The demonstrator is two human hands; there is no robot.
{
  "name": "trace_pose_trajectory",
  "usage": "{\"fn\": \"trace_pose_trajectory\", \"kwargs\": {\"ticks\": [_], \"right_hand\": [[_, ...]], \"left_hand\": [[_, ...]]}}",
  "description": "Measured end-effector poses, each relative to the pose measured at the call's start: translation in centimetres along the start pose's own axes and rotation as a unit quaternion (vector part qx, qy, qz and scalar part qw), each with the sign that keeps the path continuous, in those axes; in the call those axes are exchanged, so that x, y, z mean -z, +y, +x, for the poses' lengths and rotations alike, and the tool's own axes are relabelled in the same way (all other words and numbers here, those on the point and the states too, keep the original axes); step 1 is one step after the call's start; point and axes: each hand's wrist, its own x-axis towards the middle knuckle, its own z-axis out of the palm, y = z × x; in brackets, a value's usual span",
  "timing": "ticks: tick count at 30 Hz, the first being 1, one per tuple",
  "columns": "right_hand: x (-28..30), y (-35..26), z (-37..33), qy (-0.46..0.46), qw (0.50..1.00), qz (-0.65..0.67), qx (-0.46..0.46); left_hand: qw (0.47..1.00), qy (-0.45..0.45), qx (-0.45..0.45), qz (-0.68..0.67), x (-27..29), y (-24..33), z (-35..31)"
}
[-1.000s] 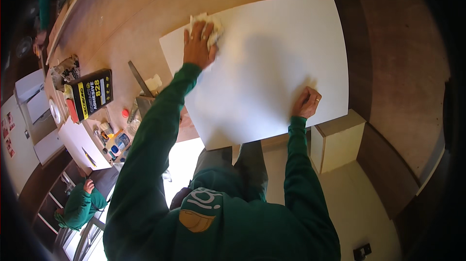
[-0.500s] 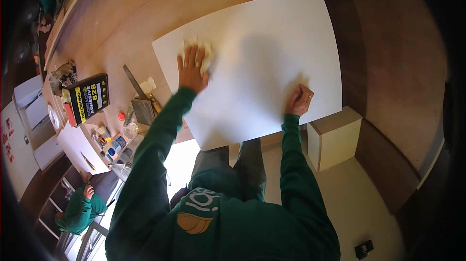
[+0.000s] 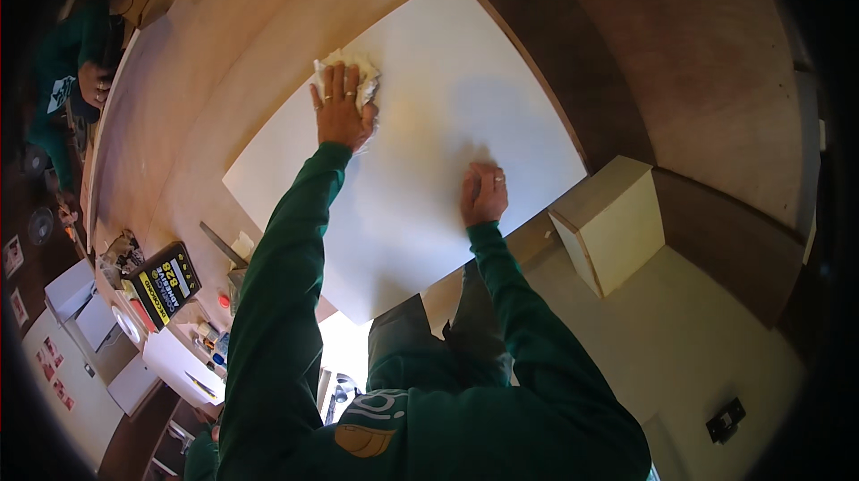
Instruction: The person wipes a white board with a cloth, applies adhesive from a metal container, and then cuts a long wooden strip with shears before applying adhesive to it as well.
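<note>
Head view: left hand [image 3: 341,111] presses a crumpled pale cloth [image 3: 351,72] flat-palmed on the large white rectangular board's [image 3: 429,204] upper left. Right hand [image 3: 483,195] rests spread, empty, near the lower edge; wiping looks partway, with much of the board left

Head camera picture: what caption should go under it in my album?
Left hand presses a crumpled cloth on a white board; right hand rests flat.
</note>
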Motion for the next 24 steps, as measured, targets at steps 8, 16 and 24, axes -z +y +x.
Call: {"fn": "trace_pose_trajectory", "kwargs": {"ticks": [8,16,24], "right_hand": [[0.7,1.8,-0.5,-0.053,0.994,0.09,-0.031],[5.2,4.1,1.1,-0.09,0.927,0.338,-0.138],[13.1,11.2,2.8,-0.045,0.939,0.294,-0.171]], "left_hand": [[0.996,0.011,-0.08,-0.036,-3.3,12.3,12.9],[0.992,0.038,-0.119,0.007,-5.9,18.2,15.9],[0.996,0.014,-0.087,0.017,-5.6,17.4,17.3]]}}
